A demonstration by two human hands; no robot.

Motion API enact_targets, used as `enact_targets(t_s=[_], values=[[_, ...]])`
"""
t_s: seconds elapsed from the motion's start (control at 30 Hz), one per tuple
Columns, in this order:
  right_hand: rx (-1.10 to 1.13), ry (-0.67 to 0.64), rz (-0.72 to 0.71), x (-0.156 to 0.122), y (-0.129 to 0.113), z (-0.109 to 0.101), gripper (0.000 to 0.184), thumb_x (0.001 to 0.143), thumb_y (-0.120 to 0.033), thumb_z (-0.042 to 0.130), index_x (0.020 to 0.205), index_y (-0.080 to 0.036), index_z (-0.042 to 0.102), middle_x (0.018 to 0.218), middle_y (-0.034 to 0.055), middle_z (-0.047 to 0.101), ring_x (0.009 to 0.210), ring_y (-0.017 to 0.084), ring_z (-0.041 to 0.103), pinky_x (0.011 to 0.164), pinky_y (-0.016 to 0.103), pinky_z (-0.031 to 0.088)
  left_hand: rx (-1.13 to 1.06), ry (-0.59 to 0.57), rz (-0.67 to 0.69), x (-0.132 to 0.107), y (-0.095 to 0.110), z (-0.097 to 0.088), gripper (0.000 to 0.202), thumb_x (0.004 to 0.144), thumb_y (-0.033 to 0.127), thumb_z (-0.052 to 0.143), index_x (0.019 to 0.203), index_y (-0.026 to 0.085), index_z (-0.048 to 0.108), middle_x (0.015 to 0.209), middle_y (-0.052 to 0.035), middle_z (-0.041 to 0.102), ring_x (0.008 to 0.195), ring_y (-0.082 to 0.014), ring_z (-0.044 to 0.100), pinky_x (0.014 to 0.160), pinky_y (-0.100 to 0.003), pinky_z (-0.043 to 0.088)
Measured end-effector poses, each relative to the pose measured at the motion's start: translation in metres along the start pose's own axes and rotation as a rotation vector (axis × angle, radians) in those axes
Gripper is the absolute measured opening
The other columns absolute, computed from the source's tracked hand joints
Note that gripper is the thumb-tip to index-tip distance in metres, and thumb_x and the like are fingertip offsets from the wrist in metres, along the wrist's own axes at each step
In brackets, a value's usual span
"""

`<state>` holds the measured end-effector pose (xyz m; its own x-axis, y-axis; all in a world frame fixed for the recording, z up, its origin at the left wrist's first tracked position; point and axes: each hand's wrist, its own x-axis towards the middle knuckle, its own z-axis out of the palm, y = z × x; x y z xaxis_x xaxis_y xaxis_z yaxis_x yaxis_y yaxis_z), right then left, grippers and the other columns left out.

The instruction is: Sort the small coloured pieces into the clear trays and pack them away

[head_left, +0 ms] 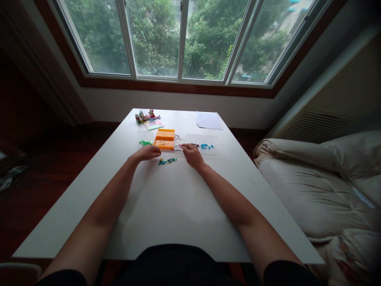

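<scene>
My left hand (149,152) is closed, its fingers curled at the near-left corner of an orange box (165,138) with an open lid. If it holds anything, that is too small to make out. Small pale pieces (164,143) lie inside the orange box. To the right, my right hand (193,155) is over the near side of a clear plastic tray (212,139), its fingertips drawn together at a tiny red piece (180,145). Between my hands, on the tabletop, lies a loose cluster of blue, green and yellow bricks (167,161).
Green pieces (145,142) sit in a clear tray at left; blue pieces (205,146) and dark pieces (195,145) are in the right tray. Small built figures (144,116), a colourful booklet (154,124) and paper sheets (208,120) lie toward the white table's (178,206) far edge.
</scene>
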<state>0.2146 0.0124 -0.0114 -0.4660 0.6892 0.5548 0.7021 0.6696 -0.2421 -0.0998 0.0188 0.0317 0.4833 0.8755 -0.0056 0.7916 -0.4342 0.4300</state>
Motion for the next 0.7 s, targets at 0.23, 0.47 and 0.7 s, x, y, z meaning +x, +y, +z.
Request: enact_targets(t_s=[0.23,0.47,0.7], values=[[-0.056,0.19,0.288,-0.001,0.023,-0.01,0.039,0.103,-0.023,0.038,0.128,-0.016,0.067,0.131,0.0139,0.064,0.122,0.027,0.056,0.107,0.042,0.04,-0.083,-0.031,0.025,0.003,0.003,0.019,0.027,0.079,0.038,0.061,0.095,0.022,0.076,0.081,-0.0025,0.07,0.072,-0.0168,0.062,0.062,-0.026,0.042],[-0.027,0.141,0.43,-0.002,0.033,-0.004,0.035,0.099,-0.023,0.044,0.117,-0.017,0.073,0.125,0.0143,0.066,0.118,0.03,0.056,0.105,0.045,0.039,-0.1,0.113,0.056,0.006,-0.002,0.032,0.022,0.079,0.037,0.061,0.086,0.022,0.075,0.077,-0.0019,0.069,0.068,-0.0169,0.059,0.062,-0.027,0.042],[-0.021,0.18,0.373,-0.002,0.034,0.005,0.029,0.098,-0.025,0.049,0.108,-0.019,0.076,0.12,0.0115,0.067,0.114,0.027,0.057,0.103,0.043,0.041,-0.04,0.284,0.042,0.009,-0.001,0.043,0.017,0.081,0.033,0.062,0.083,0.021,0.073,0.082,-0.0041,0.069,0.07,-0.0178,0.059,0.063,-0.029,0.042]])
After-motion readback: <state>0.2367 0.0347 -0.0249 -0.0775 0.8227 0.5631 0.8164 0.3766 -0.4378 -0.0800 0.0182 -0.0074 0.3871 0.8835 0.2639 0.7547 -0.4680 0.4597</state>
